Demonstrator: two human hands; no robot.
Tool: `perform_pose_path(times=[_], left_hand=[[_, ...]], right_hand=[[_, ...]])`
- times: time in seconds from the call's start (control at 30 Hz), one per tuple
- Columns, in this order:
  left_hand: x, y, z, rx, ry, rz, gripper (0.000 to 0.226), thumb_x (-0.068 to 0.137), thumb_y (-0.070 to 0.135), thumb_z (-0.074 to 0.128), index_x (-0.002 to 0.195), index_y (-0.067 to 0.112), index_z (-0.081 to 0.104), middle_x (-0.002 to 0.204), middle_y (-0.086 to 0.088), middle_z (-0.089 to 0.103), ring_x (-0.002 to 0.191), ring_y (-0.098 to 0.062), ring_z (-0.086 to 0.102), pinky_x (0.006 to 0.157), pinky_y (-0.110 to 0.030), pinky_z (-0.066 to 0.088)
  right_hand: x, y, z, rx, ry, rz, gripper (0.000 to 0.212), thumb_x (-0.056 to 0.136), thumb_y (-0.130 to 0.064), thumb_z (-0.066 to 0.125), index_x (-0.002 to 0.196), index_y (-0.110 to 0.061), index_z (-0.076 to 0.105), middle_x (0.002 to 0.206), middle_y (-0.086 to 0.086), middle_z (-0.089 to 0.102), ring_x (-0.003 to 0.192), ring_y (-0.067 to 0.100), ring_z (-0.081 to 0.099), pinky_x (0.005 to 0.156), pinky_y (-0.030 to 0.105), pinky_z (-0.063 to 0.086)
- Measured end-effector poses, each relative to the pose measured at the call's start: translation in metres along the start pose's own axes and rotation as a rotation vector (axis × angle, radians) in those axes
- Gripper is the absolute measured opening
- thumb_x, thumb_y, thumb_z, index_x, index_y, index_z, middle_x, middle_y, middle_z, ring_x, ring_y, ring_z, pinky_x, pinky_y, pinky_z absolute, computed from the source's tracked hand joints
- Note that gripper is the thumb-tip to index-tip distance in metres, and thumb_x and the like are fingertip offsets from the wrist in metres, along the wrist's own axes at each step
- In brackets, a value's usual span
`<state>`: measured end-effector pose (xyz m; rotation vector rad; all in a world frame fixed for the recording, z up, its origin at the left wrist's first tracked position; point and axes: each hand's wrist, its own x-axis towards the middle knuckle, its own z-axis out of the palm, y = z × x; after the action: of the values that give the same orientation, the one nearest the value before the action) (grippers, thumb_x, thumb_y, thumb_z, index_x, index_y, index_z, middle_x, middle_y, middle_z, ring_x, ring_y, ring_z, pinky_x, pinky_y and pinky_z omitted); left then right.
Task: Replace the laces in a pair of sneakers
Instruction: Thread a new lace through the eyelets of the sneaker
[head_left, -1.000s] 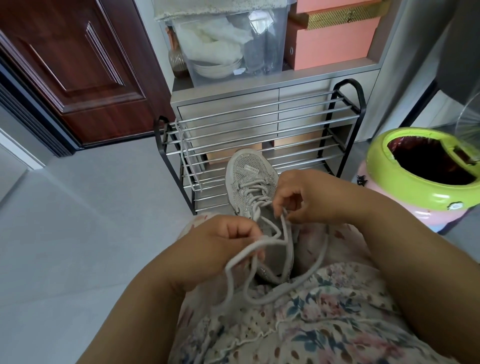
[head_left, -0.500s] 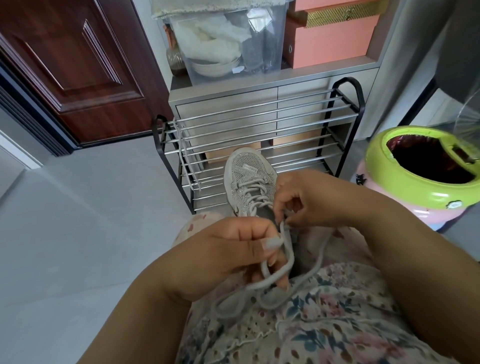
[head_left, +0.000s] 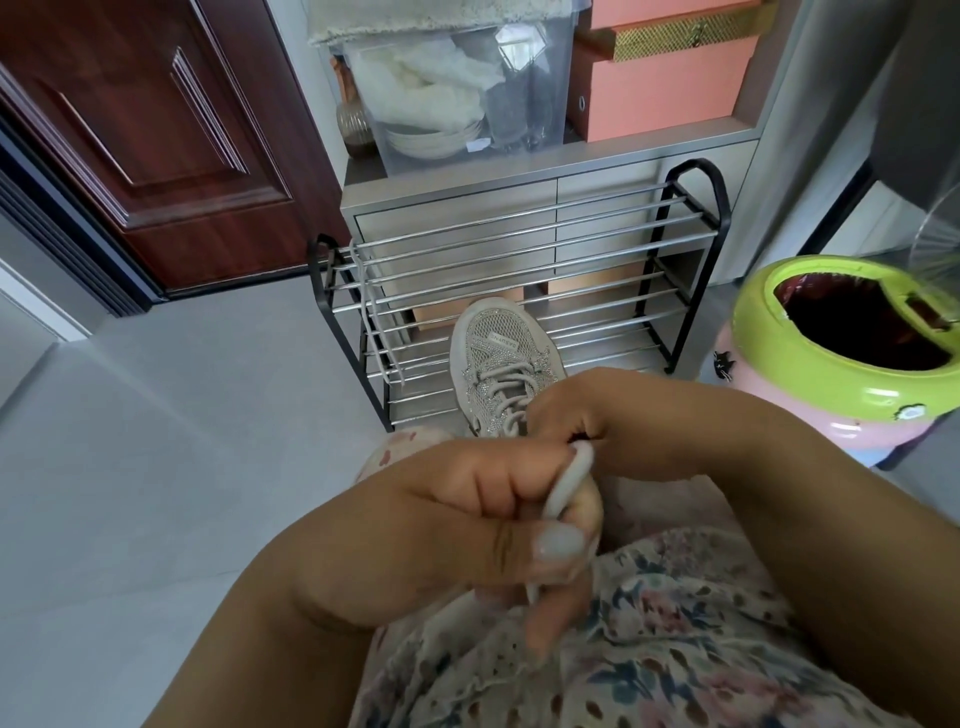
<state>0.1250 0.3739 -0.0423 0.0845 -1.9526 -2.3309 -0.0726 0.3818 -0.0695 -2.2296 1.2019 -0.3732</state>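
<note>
A grey mesh sneaker (head_left: 498, 358) lies on my lap with its toe pointing away; its lower half is hidden behind my hands. My left hand (head_left: 467, 525) is raised close to the camera and grips a pale lace (head_left: 569, 486) between thumb and curled fingers. My right hand (head_left: 613, 421) sits just behind it, over the sneaker's eyelets, with fingers curled onto the lace there. A second loose lace (head_left: 371, 322) hangs over the left end of the shoe rack.
A black and chrome shoe rack (head_left: 519, 291) stands right in front of my knees. A green and pink bin (head_left: 841, 353) sits at the right. A grey cabinet carries a clear storage box (head_left: 457, 83) and orange boxes (head_left: 665, 78). A brown door (head_left: 156, 130) is at the left.
My left hand has risen toward the camera and pulled the lace up, taking in the slack loops that lay on my lap. My right hand has stayed at the eyelets.
</note>
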Motion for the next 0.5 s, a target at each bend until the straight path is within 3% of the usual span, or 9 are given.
perform_pose_path(times=[0.17,0.27,0.37,0.5], left_hand=[[-0.005,0.006,-0.012,0.172,0.382,-0.053,0.009,0.083,0.028,0.066,0.077,0.021,0.066,0.064,-0.002,0.061,0.054,-0.012,0.054,0.051,-0.018,0.045],[-0.003,0.002,-0.02,0.268,0.591,-0.141,0.014,0.079,0.03,0.072,0.088,0.02,0.071,0.071,0.001,0.064,0.063,-0.012,0.057,0.058,-0.027,0.05],[-0.005,-0.003,-0.027,0.372,0.571,-0.217,0.025,0.076,0.032,0.066,0.096,0.02,0.072,0.066,0.005,0.061,0.06,-0.01,0.055,0.058,-0.025,0.05],[-0.011,-0.005,-0.032,0.588,0.43,-0.36,0.021,0.081,0.04,0.059,0.087,0.028,0.075,0.064,0.011,0.059,0.061,-0.004,0.053,0.06,-0.018,0.046]], right_hand=[[-0.005,-0.001,-0.01,0.067,0.094,0.128,0.007,0.086,-0.022,0.066,0.09,-0.018,0.071,0.086,-0.003,0.068,0.076,0.011,0.063,0.071,0.035,0.052],[-0.008,0.0,-0.023,0.315,0.217,0.181,0.008,0.084,-0.021,0.066,0.086,-0.015,0.071,0.069,0.001,0.063,0.059,0.01,0.056,0.057,0.025,0.047],[-0.015,0.007,-0.031,0.622,0.225,0.198,0.007,0.079,-0.017,0.069,0.082,-0.011,0.07,0.059,-0.001,0.059,0.051,0.008,0.052,0.049,0.017,0.044],[-0.02,0.027,-0.03,0.859,0.143,0.204,0.008,0.074,-0.01,0.069,0.072,-0.016,0.072,0.056,-0.003,0.059,0.046,0.006,0.051,0.042,0.015,0.041]])
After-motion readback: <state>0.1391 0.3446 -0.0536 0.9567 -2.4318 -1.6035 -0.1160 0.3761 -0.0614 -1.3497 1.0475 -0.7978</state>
